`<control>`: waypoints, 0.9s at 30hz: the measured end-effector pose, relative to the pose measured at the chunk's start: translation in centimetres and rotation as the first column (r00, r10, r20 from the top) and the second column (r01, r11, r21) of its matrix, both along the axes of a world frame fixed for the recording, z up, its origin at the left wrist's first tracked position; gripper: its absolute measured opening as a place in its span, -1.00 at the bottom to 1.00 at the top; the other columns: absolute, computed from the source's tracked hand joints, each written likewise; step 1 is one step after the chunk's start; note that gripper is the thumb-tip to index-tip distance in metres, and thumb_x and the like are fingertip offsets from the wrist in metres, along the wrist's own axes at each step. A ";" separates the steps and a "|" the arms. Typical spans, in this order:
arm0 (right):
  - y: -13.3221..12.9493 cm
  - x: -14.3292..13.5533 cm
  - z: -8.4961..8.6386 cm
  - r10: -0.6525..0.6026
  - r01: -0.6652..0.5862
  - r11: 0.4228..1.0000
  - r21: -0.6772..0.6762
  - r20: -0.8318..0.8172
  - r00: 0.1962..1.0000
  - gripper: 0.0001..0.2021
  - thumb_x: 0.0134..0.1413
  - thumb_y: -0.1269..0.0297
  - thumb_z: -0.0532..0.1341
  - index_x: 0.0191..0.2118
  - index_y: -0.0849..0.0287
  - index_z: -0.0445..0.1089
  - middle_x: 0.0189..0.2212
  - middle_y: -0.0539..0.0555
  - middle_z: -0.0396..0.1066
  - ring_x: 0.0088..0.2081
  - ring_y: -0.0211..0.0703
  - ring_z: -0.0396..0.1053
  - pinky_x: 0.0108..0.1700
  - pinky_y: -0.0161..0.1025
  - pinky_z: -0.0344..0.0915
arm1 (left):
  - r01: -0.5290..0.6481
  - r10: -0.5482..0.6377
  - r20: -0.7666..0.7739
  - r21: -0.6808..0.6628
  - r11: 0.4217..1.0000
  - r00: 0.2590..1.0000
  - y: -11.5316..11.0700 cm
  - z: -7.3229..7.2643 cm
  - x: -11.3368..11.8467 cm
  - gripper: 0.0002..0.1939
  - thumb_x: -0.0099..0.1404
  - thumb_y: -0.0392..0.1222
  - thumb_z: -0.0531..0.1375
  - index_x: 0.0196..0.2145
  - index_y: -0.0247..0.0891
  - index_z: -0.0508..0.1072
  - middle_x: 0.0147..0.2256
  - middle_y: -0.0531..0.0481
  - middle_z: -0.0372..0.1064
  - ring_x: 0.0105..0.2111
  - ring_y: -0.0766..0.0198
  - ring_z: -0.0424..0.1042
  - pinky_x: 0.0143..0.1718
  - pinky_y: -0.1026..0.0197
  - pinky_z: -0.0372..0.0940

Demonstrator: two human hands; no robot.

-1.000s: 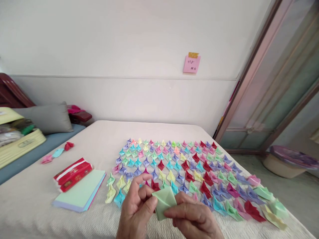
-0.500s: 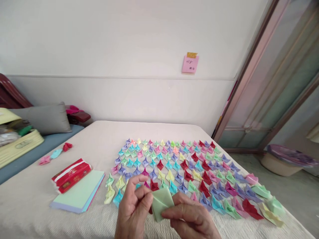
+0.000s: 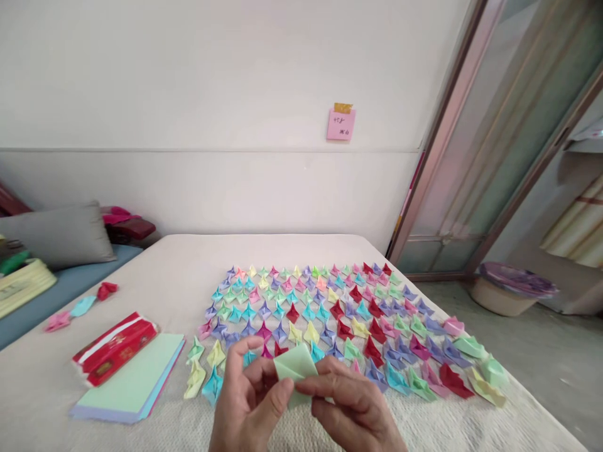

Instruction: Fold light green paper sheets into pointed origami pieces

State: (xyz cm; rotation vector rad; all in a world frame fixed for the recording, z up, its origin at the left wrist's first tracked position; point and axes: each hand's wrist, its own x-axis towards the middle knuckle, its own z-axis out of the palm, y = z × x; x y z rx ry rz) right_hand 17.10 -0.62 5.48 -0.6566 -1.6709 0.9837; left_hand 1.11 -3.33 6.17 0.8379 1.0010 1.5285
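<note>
A small folded square of pale green paper (image 3: 296,363) is held up between my two hands, low in the middle of the view. My left hand (image 3: 252,398) grips its left side, with the thumb near the front lower edge and the index finger raised and curved. On the right side, my right hand (image 3: 351,402) pinches the paper between thumb and fingers. A diagonal fold line shows on its front face. Rows of small folded paper boats (image 3: 308,312) in many colours stand on the cloth just behind my hands.
Left of my hands, a red tissue pack (image 3: 115,348) lies on a stack of coloured paper sheets (image 3: 136,370). Three crumpled-looking paper pieces (image 3: 82,306) lie farther left. A pink note (image 3: 341,125) is taped to the wall. A lined bin (image 3: 513,289) stands on the floor at right.
The view has turned slightly right, so the scene has shifted left. My left thumb has moved lower on the green paper's front. Both hands still hold it.
</note>
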 end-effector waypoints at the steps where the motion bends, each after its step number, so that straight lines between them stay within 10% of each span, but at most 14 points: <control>1: 0.0 0.1 -0.2 -0.015 0.015 1.000 -0.011 -0.027 1.000 -0.56 -0.01 0.56 0.21 -0.16 -0.17 0.62 -0.47 -0.03 0.40 -0.45 -0.21 0.32 -0.41 -0.29 0.21 | 0.005 -0.005 0.010 -0.007 1.000 1.000 0.1 -0.1 -0.1 -0.54 0.05 -0.11 0.46 -0.18 -0.10 0.32 -0.54 0.16 0.47 -0.53 0.32 0.39 -0.43 0.30 0.26; 7: -0.2 0.4 -0.7 -0.018 0.011 0.993 -0.118 -0.058 0.998 -0.62 0.08 0.50 0.24 -0.16 -0.19 0.61 -0.40 -0.02 0.40 -0.36 -0.18 0.36 -0.33 -0.27 0.26 | 0.124 -0.129 -0.053 -0.096 0.988 0.990 0.2 -1.0 -0.7 -0.68 0.01 0.01 0.46 -0.54 -0.29 0.52 -0.54 0.07 0.39 -0.50 0.34 0.27 -0.44 0.33 0.15; 13: -0.4 -0.1 -1.1 -0.017 0.010 0.989 -0.149 -0.050 0.999 -0.65 0.08 0.47 0.27 -0.16 -0.19 0.61 -0.43 -0.04 0.41 -0.37 -0.20 0.34 -0.31 -0.27 0.26 | 0.061 -0.070 -0.053 -0.151 0.987 0.996 0.3 -2.5 -0.6 -0.63 0.01 0.06 0.44 -0.60 -0.28 0.47 -0.61 0.12 0.25 -0.55 0.35 0.13 -0.47 0.32 0.06; 20: -1.5 -1.6 -1.3 -0.134 -0.074 0.866 -0.494 -0.372 0.919 -0.84 0.02 0.13 0.41 -0.27 0.00 0.54 -0.45 -0.05 0.50 -0.39 -0.24 0.47 -0.29 -0.32 0.35 | 0.006 -0.022 -0.130 -0.121 0.993 0.991 0.0 -1.7 -0.4 -0.68 0.06 -0.01 0.39 -0.62 -0.24 0.43 -0.63 0.12 0.26 -0.54 0.32 0.17 -0.47 0.32 0.09; 27: -1.4 -1.4 -0.5 -0.175 -0.095 0.831 -0.549 -0.419 0.891 -0.80 -0.04 0.24 0.43 -0.38 0.12 0.40 -0.51 -0.09 0.48 -0.43 -0.26 0.49 -0.34 -0.36 0.33 | -0.065 0.035 -0.246 -0.116 0.991 0.969 0.1 -1.9 -0.4 -0.71 0.08 -0.04 0.36 -0.62 -0.23 0.42 -0.64 0.15 0.19 -0.56 0.33 0.11 -0.52 0.32 0.04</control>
